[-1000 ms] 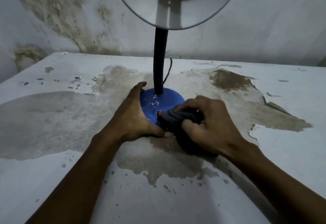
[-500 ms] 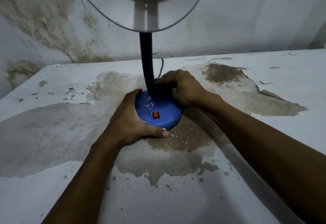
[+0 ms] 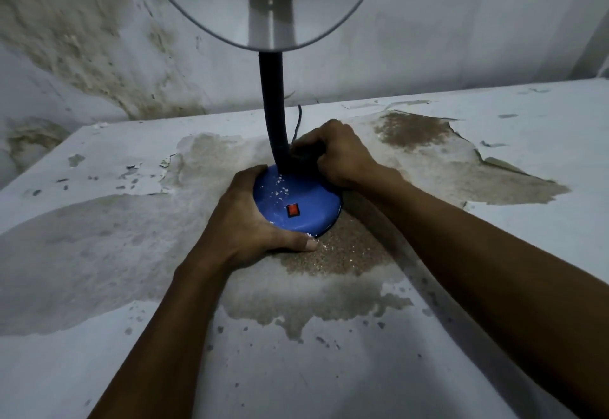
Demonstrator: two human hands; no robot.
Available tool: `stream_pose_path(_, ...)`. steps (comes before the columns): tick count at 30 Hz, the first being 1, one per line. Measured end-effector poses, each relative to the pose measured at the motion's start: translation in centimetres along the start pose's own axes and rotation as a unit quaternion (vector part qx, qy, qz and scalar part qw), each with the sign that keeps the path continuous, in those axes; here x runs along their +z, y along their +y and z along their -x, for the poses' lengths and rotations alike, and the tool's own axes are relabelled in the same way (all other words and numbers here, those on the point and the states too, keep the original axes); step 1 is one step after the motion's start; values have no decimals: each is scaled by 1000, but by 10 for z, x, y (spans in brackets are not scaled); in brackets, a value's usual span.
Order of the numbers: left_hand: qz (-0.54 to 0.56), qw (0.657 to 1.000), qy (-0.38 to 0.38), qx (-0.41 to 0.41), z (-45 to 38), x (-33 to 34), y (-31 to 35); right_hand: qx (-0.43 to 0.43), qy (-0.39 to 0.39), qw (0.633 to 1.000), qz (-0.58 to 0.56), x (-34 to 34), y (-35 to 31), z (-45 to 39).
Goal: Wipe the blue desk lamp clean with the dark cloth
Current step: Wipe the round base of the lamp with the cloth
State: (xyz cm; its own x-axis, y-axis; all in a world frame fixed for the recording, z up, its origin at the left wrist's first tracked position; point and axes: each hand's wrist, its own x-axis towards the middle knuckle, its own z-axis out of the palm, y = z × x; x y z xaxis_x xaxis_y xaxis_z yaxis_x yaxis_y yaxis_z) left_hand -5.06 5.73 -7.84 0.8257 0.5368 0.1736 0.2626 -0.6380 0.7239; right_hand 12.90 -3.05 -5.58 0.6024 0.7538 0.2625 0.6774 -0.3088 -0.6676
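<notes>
Since a second ago the right hand (image 3: 336,155) has carried the dark cloth (image 3: 304,154) from the front edge of the lamp base (image 3: 306,201) round to the back, beside the foot of the black neck (image 3: 273,112); since half a second ago little has shifted. The cloth is mostly hidden, bunched under the curled right fingers (image 3: 308,141), which hold it against the base where neck and base meet. The left hand (image 3: 244,221) grips the left rim of the base, thumb along the front edge, pinning the lamp on the worn worktop (image 3: 99,254). The lamp stands upright near the middle of the worktop, its shade (image 3: 263,0) overhead.

White specks (image 3: 280,189) lie on the blue top left of the red switch (image 3: 292,210), so the base looks only partly cleaned. To do this well, I would keep the left grip firm so the lamp cannot tip, sweep the cloth round the neck's foot, then drag it forward over the specks and off the rim, going lightly over the switch and clear of the cord (image 3: 298,122) behind
</notes>
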Motion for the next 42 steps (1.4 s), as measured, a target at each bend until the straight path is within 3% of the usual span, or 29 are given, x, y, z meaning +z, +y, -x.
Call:
stream_pose_path(4,1,1000,8,2,1,1,0,8,8,1000,-11,-8,-5,20)
stream_pose_path(9,7,1000,14,3,0,3,-1,9,27,996,82,-25,-15,93)
stream_pose_path(15,28,1000,4,5,0,2,-4,28,-32,996,85,-34,-46,136)
stream_pose_path(21,3,1000,15,0,2,2,0,120,60,987,83,-22,-23,70)
stream_pose_path(27,-5,1000,24,3,3,2,0,111,105,984,94,-17,-24,84)
stream_pose_path(30,18,1000,19,5,1,3,-3,76,62,991,89,-20,-45,122)
stream_pose_path(33,47,999,16,12,0,4,-5,49,-28,998,3,-30,-61,142)
stream_pose_path(35,38,999,9,9,2,2,-5,90,20,994,-54,-36,-53,135)
stream_pose_path(38,20,1000,-17,10,1,-1,-6,167,165,972,-23,-35,-34,112)
stream_pose_path(42,19,999,-43,8,-2,-6,-8,122,146,981,47,-2,-49,125)
